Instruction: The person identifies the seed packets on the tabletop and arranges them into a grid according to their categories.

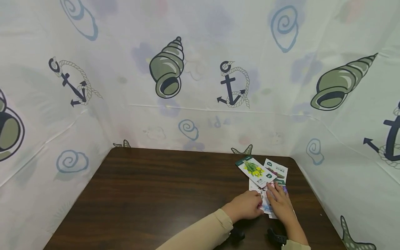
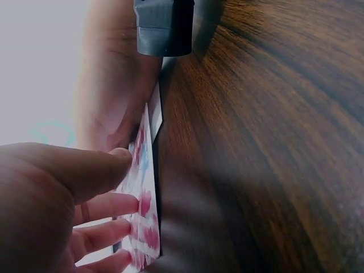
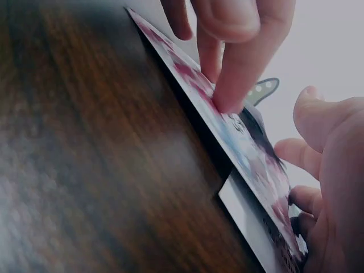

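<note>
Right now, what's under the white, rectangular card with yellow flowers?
The yellow-flower card lies over parts of a white rectangular card with a brownish picture and a white card with pink and blue print. Their covered parts can't be seen.

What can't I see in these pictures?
Head: part of the lower card, hidden by the left hand and flower card.
Head: the flower card's smallest print, too small to read.
Head: the far-right anchor's side, cut off by the right edge.
Left wrist: the black box's top, cut off by the top edge.
Right wrist: some right hand, cut off by the right edge.
</note>
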`<action>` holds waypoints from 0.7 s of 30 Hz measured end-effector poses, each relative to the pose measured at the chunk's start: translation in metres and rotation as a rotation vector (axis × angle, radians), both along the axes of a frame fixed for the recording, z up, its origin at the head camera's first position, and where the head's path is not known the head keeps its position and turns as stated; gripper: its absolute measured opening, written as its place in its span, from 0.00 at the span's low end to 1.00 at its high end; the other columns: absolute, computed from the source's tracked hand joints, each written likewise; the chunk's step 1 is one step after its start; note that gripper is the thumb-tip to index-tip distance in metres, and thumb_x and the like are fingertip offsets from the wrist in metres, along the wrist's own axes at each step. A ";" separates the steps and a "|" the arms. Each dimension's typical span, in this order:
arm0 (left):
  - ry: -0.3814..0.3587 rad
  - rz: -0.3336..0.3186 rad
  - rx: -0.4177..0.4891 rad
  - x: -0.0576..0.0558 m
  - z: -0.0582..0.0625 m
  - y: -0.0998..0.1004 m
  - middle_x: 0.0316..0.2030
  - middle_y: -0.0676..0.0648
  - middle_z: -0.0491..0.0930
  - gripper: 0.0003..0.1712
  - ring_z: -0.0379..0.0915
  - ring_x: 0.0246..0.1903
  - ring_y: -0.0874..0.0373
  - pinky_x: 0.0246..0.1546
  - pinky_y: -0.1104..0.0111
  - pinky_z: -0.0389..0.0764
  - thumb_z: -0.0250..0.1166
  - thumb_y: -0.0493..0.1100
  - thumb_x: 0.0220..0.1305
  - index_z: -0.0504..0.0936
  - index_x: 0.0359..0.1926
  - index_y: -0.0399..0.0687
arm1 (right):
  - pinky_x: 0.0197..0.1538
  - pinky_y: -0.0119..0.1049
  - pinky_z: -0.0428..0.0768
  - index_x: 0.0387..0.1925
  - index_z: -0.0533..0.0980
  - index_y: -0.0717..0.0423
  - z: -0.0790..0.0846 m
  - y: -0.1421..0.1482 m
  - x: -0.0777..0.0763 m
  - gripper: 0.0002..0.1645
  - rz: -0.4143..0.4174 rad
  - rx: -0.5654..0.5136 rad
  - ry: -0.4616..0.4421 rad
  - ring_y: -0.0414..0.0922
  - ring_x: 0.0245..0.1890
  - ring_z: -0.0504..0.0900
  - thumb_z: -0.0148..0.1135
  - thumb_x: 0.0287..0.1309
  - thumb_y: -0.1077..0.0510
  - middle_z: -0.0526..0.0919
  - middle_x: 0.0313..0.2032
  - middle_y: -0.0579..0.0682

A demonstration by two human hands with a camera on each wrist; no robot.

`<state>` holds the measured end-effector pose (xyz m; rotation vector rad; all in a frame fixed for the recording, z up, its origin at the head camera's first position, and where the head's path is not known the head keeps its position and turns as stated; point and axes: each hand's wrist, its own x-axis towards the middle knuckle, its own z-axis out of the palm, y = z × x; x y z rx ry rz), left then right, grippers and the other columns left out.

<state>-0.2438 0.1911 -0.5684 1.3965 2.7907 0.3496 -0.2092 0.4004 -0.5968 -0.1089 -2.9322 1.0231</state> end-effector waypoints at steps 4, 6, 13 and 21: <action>-0.012 0.060 -0.012 0.002 0.003 -0.002 0.42 0.60 0.77 0.13 0.74 0.43 0.65 0.40 0.75 0.76 0.72 0.61 0.71 0.82 0.37 0.62 | 0.84 0.74 0.38 0.83 0.65 0.54 0.000 0.000 0.000 0.38 -0.002 0.010 -0.005 0.75 0.85 0.42 0.46 0.86 0.37 0.48 0.85 0.73; -0.009 0.091 -0.025 0.003 0.004 -0.002 0.45 0.59 0.79 0.13 0.75 0.46 0.64 0.42 0.74 0.78 0.72 0.62 0.71 0.85 0.42 0.62 | 0.84 0.74 0.38 0.83 0.65 0.54 0.001 0.000 -0.001 0.39 -0.006 0.014 -0.014 0.75 0.85 0.41 0.46 0.86 0.36 0.47 0.86 0.72; 0.009 0.180 -0.103 0.009 0.009 -0.004 0.54 0.55 0.77 0.26 0.70 0.50 0.61 0.48 0.72 0.80 0.71 0.66 0.70 0.85 0.64 0.66 | 0.83 0.75 0.37 0.85 0.61 0.53 0.002 -0.001 -0.001 0.42 -0.031 0.029 -0.044 0.78 0.84 0.39 0.45 0.85 0.34 0.45 0.86 0.71; 0.045 0.199 -0.167 0.010 0.007 -0.010 0.53 0.50 0.76 0.25 0.68 0.52 0.57 0.56 0.71 0.77 0.73 0.68 0.68 0.87 0.61 0.68 | 0.84 0.74 0.37 0.85 0.60 0.55 0.004 -0.003 0.000 0.42 -0.045 0.038 -0.067 0.77 0.85 0.40 0.47 0.85 0.35 0.45 0.86 0.71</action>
